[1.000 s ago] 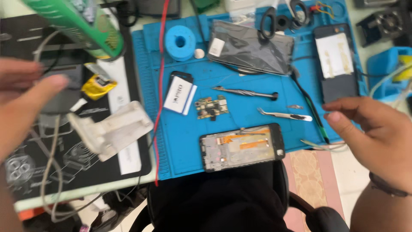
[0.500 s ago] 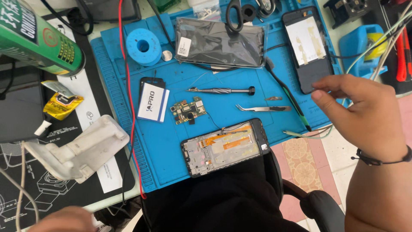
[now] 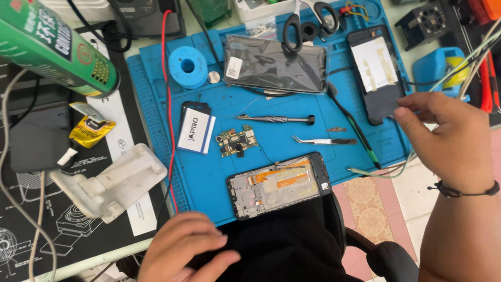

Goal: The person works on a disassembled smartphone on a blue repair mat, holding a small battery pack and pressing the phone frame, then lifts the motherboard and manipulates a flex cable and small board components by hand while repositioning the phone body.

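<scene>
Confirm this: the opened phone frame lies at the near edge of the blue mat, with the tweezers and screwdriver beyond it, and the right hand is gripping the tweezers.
Not quite. In the head view the right hand holds nothing; it hovers at the mat's right edge, apart from the tweezers. The rest stands.

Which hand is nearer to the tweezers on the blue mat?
Right. The right hand hovers just right of the tweezers, over the mat's right edge. The left hand is down by the lap, below the mat's near edge, farther off.

Right hand (image 3: 443,141) is hovering open at the blue mat's (image 3: 365,136) right edge, fingertips near the back cover (image 3: 377,73); left hand (image 3: 182,253) is resting near the opened phone (image 3: 279,184)
</scene>
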Action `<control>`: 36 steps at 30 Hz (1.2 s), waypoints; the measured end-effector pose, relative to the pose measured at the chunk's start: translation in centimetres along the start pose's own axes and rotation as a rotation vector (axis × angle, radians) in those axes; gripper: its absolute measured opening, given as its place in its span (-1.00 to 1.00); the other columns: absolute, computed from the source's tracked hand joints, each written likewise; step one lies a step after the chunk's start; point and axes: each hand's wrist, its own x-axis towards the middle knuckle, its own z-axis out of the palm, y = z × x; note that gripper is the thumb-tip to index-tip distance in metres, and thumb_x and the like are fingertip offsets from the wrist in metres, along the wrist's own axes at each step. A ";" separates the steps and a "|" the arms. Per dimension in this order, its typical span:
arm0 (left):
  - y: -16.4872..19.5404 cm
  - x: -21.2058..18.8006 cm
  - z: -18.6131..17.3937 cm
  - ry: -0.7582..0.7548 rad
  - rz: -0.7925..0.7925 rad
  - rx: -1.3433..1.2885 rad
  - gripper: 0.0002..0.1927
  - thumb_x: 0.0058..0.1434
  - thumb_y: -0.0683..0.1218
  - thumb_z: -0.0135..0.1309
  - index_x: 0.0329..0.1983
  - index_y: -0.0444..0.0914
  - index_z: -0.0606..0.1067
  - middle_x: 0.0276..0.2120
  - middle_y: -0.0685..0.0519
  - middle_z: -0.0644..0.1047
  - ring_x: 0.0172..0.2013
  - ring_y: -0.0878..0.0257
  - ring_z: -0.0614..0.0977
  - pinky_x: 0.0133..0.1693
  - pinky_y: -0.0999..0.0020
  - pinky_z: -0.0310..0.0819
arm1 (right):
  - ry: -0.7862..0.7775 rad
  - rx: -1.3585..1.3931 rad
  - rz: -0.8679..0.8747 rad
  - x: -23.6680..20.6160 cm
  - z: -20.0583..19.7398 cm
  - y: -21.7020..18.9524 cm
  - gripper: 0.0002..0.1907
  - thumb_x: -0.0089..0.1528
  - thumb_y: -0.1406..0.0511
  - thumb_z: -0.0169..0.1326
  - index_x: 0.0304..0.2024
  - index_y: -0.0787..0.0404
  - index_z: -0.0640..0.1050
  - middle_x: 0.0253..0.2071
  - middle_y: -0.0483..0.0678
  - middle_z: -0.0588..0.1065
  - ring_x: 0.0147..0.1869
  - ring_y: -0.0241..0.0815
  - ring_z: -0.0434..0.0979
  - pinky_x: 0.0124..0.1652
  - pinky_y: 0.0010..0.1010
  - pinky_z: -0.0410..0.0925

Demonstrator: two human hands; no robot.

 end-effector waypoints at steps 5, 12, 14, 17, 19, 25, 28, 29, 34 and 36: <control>1.5 3.2 1.8 0.037 -0.061 0.007 -0.72 -0.07 -0.12 0.47 -0.33 -0.25 0.61 -0.32 0.02 0.61 -0.17 0.11 0.66 -0.15 0.25 0.55 | -0.045 0.001 -0.054 0.3 0.8 -1.1 -0.79 0.25 0.40 0.25 -0.06 0.33 0.62 -0.22 0.09 0.60 -0.16 -0.15 0.65 -0.30 -0.41 0.41; 0.6 3.5 2.6 0.149 -0.099 -0.025 -0.79 0.03 -0.14 0.42 -0.33 -0.23 0.61 -0.33 0.03 0.61 -0.23 0.11 0.65 -0.21 0.27 0.54 | -0.089 -0.038 -0.105 0.0 3.0 -1.8 -0.77 0.33 0.37 0.27 0.02 0.33 0.64 -0.23 0.11 0.60 -0.12 -0.11 0.64 -0.23 -0.41 0.39; 0.4 3.3 2.5 0.148 -0.103 -0.016 -0.80 0.04 -0.13 0.42 -0.32 -0.23 0.61 -0.34 0.04 0.61 -0.23 0.10 0.65 -0.21 0.25 0.54 | -0.111 -0.035 -0.141 -0.4 3.8 -2.0 -0.79 0.38 0.35 0.28 0.02 0.33 0.64 -0.24 0.09 0.60 -0.17 -0.16 0.64 -0.19 -0.46 0.41; 0.3 3.1 2.4 0.139 -0.110 -0.020 -0.80 0.08 -0.10 0.40 -0.31 -0.23 0.61 -0.33 0.05 0.63 -0.23 0.09 0.65 -0.19 0.25 0.54 | -0.158 -0.025 -0.192 -0.8 4.3 -2.5 -0.78 0.40 0.32 0.27 0.03 0.32 0.63 -0.24 0.06 0.60 -0.20 -0.19 0.64 -0.17 -0.49 0.43; 0.2 3.0 2.2 0.133 -0.111 -0.016 -0.80 0.10 -0.08 0.40 -0.30 -0.22 0.61 -0.33 0.06 0.63 -0.22 0.09 0.65 -0.18 0.24 0.54 | -0.194 -0.042 -0.151 -0.7 4.8 -2.8 -0.76 0.35 0.32 0.26 0.02 0.33 0.63 -0.25 0.08 0.60 -0.30 -0.15 0.61 -0.26 -0.44 0.41; 0.1 2.6 1.9 0.135 -0.125 -0.009 -0.80 0.15 -0.03 0.39 -0.29 -0.20 0.62 -0.32 0.06 0.63 -0.21 0.10 0.65 -0.18 0.25 0.53 | -0.257 -0.041 -0.183 -1.2 5.8 -1.8 -0.73 0.35 0.30 0.22 0.04 0.33 0.63 -0.21 0.08 0.60 -0.20 -0.16 0.63 -0.27 -0.44 0.43; 0.0 2.4 1.8 0.147 -0.122 -0.018 -0.79 0.16 -0.02 0.38 -0.28 -0.20 0.62 -0.31 0.06 0.62 -0.21 0.10 0.65 -0.18 0.25 0.53 | -0.265 -0.074 -0.228 -1.1 6.5 -1.1 -0.75 0.39 0.29 0.22 0.04 0.35 0.63 -0.23 0.07 0.60 -0.18 -0.18 0.64 -0.14 -0.43 0.45; -0.1 2.3 1.7 0.149 -0.112 -0.019 -0.79 0.17 -0.01 0.38 -0.28 -0.20 0.61 -0.30 0.06 0.62 -0.21 0.10 0.64 -0.17 0.24 0.53 | -0.261 -0.073 -0.238 -1.0 6.8 -1.2 -0.74 0.40 0.30 0.22 0.06 0.36 0.62 -0.22 0.08 0.59 -0.15 -0.17 0.64 -0.13 -0.43 0.45; 0.0 2.1 1.6 0.155 -0.110 -0.003 -0.76 0.18 0.02 0.38 -0.26 -0.20 0.62 -0.30 0.07 0.62 -0.21 0.11 0.64 -0.17 0.24 0.52 | -0.282 -0.087 -0.251 0.3 7.5 -5.1 -0.72 0.28 0.35 0.25 0.02 0.34 0.63 -0.22 0.12 0.59 -0.19 -0.09 0.64 -0.19 -0.37 0.44; 0.0 2.2 1.8 0.156 -0.122 0.026 -0.75 0.15 0.03 0.39 -0.28 -0.20 0.63 -0.33 0.07 0.62 -0.23 0.10 0.64 -0.21 0.24 0.52 | -0.272 -0.030 -0.364 1.5 7.3 -7.6 -0.76 0.27 0.35 0.25 -0.03 0.31 0.62 -0.21 0.09 0.60 -0.20 -0.10 0.64 -0.21 -0.38 0.44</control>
